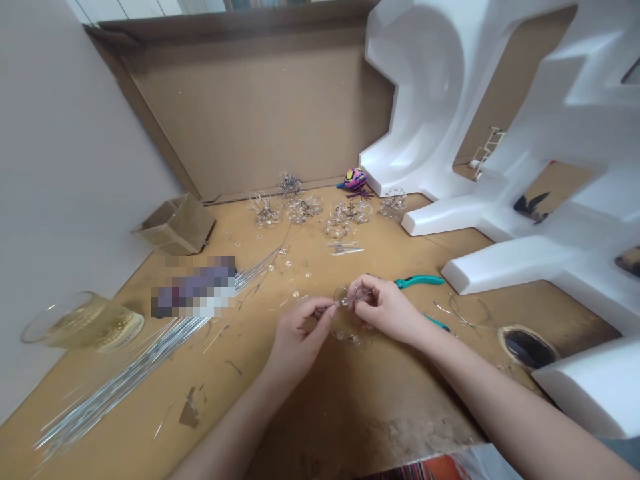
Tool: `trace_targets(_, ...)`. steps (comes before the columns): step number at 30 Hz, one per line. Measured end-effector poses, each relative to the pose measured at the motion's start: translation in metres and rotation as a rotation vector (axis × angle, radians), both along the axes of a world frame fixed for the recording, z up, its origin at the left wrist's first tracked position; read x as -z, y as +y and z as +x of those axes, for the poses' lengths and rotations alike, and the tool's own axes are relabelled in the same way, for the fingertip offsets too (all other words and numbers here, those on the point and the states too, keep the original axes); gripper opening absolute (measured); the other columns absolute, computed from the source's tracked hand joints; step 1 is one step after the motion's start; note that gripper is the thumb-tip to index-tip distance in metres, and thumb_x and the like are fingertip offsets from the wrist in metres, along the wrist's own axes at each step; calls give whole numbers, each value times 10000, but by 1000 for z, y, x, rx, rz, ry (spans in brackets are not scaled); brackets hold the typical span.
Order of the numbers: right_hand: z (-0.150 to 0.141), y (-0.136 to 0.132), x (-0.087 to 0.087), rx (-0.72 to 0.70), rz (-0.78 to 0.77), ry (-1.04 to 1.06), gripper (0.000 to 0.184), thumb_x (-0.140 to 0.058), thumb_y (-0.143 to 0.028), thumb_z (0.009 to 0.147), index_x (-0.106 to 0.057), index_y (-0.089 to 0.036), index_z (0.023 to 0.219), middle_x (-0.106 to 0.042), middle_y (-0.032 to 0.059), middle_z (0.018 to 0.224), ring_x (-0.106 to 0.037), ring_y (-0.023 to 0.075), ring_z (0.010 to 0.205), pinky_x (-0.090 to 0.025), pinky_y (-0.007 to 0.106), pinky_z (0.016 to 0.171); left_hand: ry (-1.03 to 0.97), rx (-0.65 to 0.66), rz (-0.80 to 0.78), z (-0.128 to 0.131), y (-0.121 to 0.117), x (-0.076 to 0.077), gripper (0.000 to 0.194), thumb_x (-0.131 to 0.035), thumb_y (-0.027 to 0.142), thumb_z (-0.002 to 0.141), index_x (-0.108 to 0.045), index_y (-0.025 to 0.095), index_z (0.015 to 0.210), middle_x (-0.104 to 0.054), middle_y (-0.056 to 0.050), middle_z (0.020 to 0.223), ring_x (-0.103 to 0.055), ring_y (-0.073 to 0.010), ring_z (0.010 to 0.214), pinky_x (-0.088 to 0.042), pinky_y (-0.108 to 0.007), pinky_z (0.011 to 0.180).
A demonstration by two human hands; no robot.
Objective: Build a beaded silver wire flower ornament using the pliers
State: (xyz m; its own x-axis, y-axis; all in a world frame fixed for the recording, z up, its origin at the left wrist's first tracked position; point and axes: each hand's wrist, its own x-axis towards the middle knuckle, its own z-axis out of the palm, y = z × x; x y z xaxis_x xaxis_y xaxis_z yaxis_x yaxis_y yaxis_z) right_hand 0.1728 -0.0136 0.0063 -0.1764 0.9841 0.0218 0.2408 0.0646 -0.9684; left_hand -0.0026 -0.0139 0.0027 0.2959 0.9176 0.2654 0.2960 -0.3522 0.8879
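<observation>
Near the middle of the table, my two hands meet at a beaded wire piece (345, 302) made of thin wire with clear beads. My left hand (304, 330) pinches its left end between thumb and fingertips. Closed on its right side, my right hand (383, 307) holds the wire in bent fingers; part of the piece is hidden behind them. More clear beads hang or lie just below the hands; I cannot tell which. Pliers with teal handles (421, 281) lie beyond my right hand, their jaws partly covered by it.
Several curled wire pieces (303, 209) sit at the back beside a colourful woven object (355, 179). A bundle of straight wires (125, 377), a glass of yellowish liquid (85, 323) and a small cardboard box (176, 225) are at left. White moulded foam (425, 87) stands at right.
</observation>
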Motion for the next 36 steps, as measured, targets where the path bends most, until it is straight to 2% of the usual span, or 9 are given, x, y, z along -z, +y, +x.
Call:
trace_targets(5, -2, -1, 1, 36, 175, -150, 159, -453, -117, 655, -480, -195, 791, -472, -60, 628, -420, 70, 516, -356, 197, 498, 21, 35, 25, 2, -1, 0, 146, -517, 282, 827, -626, 185, 810, -630, -21, 741, -575, -143, 699, -448, -253, 671)
trace_targets(15, 0, -1, 2, 18, 279, -228, 177, -443, -91, 650, -473, -195, 789, -488, -25, 736, -450, 93, 645, -381, 210, 579, 117, 111, 106, 3, 0, 5, 149, -490, 261, 845, -621, 189, 843, -600, -14, 725, -553, -136, 692, -426, -252, 668)
trace_targets(18, 3, 1, 2, 9, 218, -154, 168, -445, -102, 648, -473, -199, 783, -484, -33, 728, -450, 82, 599, -393, 207, 547, 105, 107, 94, 2, -1, 2, 145, -498, 264, 838, -621, 189, 832, -597, -14, 724, -543, -138, 689, -417, -253, 664)
trace_targets(22, 3, 2, -1, -36, 12, 53, 160, -462, -127, 635, -478, -198, 778, -490, -54, 650, -461, 75, 493, -423, 222, 486, -9, 56, -57, 2, -2, -1, 162, -512, 305, 823, -613, 178, 822, -580, -13, 715, -523, -137, 674, -411, -247, 635)
trace_targets(26, 1, 3, -4, -44, -166, 180, 129, -509, -168, 636, -516, -183, 764, -533, -52, 544, -529, 107, 491, -458, 252, 509, -92, 35, -153, 2, 3, -1, 173, -520, 325, 816, -602, 176, 784, -554, -9, 708, -511, -140, 684, -410, -253, 650)
trace_targets(31, 0, 3, -5, 2, -194, 165, 95, -544, -200, 660, -553, -167, 749, -594, -26, 537, -541, 96, 491, -440, 230, 537, -139, 28, -31, -1, 9, -1, 162, -540, 296, 812, -609, 183, 718, -560, -36, 891, -520, -169, 899, -386, -278, 829)
trace_targets(36, -1, 2, -4, -54, -201, 167, 61, -544, -210, 669, -558, -167, 711, -587, -33, 543, -525, 84, 482, -425, 219, 525, -282, 63, -216, -1, 8, 0, 172, -511, 335, 833, -603, 191, 811, -621, -38, 902, -563, -169, 871, -420, -290, 803)
